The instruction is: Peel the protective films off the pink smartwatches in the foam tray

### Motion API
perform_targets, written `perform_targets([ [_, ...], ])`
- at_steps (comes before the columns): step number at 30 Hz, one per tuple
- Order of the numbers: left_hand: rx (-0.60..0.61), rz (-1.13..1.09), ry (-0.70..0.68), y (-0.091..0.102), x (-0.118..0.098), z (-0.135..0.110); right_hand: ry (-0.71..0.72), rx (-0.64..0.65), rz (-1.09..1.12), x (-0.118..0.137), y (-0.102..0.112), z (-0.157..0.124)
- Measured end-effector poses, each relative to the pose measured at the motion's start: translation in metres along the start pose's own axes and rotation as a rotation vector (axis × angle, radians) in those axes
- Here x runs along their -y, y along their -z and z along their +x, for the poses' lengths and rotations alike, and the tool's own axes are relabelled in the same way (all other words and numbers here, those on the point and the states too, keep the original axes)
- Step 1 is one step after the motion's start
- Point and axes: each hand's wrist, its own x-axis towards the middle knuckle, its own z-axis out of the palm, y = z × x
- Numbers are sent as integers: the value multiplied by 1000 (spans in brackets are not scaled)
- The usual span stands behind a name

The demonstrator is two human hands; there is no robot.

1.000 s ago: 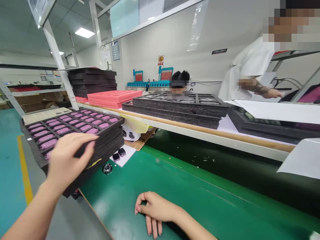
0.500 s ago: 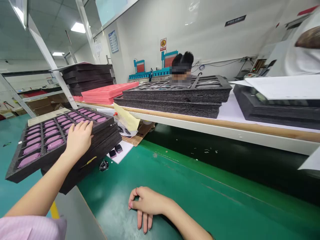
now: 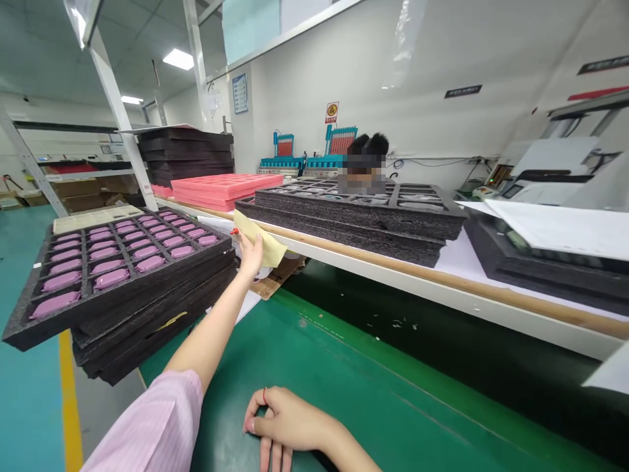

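Here, a pale yellow, bent sheet [image 3: 271,250] against the left hand [image 3: 250,254], grip unclear; right hand [image 3: 289,419] loosely open, empty.

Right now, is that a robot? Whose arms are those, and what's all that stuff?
No robot here! Someone wears a camera on their head, looking forward and down, so you see their own two bare hands. The left hand reaches to a yellow sheet; I can't tell whether it grips it. The right hand is over the green table, with nothing visible in it. At left, a black tray of purple pieces tops a stack. The shelf bears pink foam and more black trays.
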Motion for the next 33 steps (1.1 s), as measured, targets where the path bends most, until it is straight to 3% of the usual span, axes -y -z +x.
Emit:
perform_targets([
  [3,-56,-14,86,-3,-8,-9,-13,-31,-42,0,1,2],
  [8,-35,18,-12,-2,-21,-25,-31,-76,-81,-4,2,6],
  [17,140,166,-123,-1,0,-63,-29,-138,-119,-6,-1,4],
  [23,266,310,-57,14,2,-55,-21,-152,-137,-2,-1,2],
  [33,459,493,-70,35,-38,-63,-21,-225,-153,-3,-8,7],
])
